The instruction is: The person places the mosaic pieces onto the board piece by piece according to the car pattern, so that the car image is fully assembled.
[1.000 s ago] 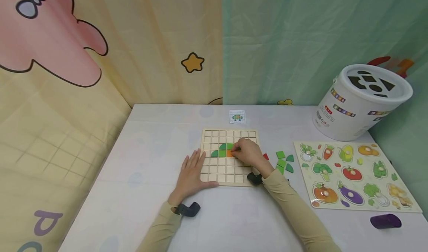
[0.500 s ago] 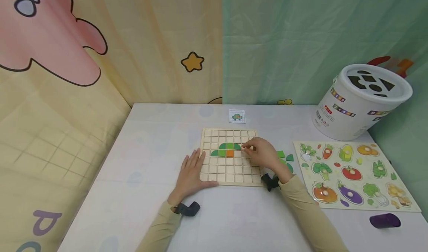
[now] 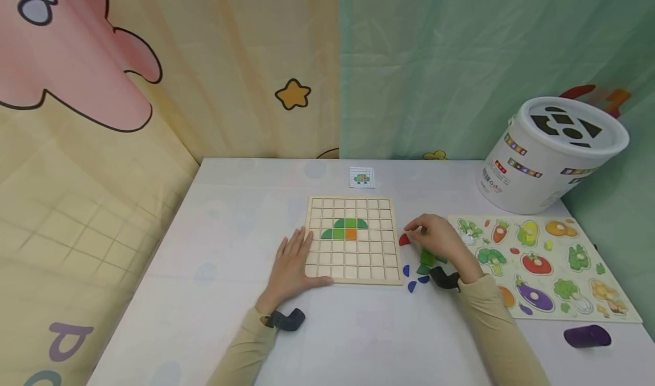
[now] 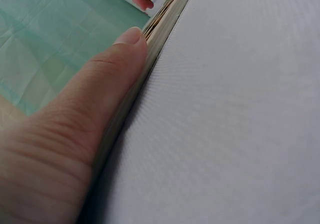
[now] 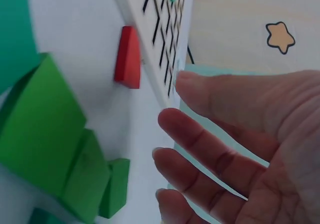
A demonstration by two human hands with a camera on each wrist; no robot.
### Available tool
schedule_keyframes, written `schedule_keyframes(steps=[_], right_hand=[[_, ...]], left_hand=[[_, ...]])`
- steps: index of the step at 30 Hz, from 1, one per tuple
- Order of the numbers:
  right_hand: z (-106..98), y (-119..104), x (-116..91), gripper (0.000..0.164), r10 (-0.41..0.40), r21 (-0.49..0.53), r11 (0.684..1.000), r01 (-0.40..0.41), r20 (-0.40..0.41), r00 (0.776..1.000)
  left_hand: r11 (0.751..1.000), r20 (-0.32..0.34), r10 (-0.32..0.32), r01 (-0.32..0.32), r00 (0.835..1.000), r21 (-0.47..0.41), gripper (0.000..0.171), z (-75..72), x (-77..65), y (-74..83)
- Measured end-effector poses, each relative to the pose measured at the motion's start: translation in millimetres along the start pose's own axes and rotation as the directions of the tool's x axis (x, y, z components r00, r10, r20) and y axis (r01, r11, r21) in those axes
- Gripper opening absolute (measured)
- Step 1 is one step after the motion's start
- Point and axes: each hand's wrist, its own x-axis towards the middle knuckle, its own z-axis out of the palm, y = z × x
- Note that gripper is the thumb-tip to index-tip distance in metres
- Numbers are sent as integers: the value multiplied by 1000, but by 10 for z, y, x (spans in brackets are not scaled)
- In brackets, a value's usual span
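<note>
High over the tabletop, the head camera faces down toward its far edge; 2 tilted wrist cameras look across from close in, both sharing the gridded wooden board with it.

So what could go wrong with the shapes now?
The right hand might knock the loose green pieces beside the red piece. Its black wrist camera is close to the small blue pieces, so it could brush them away. And if the left hand bumps the grid board, the orange square might shift.
</note>
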Motion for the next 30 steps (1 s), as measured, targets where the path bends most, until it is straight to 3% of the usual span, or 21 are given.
schedule_keyframes(steps=[4, 10, 22, 30], right_hand=[[38, 56, -16, 16, -25, 16, 1000, 24, 66, 997], [106, 93, -21, 21, -65, -9, 998, 65, 64, 996], [65, 52, -23, 18, 23, -88, 996, -16, 83, 996], [59, 45, -8, 22, 101, -27, 995, -98, 135, 986]], left_hand=[[1000, 1, -1, 1, 1000, 1, 117, -5, -4, -1], [1000, 0, 0, 0, 1000, 7, 117, 2, -2, -6], [1000, 12, -8, 8, 1000, 10, 118, 9, -4, -6], [1000, 9, -3, 3, 1000, 9, 117, -3, -6, -5]])
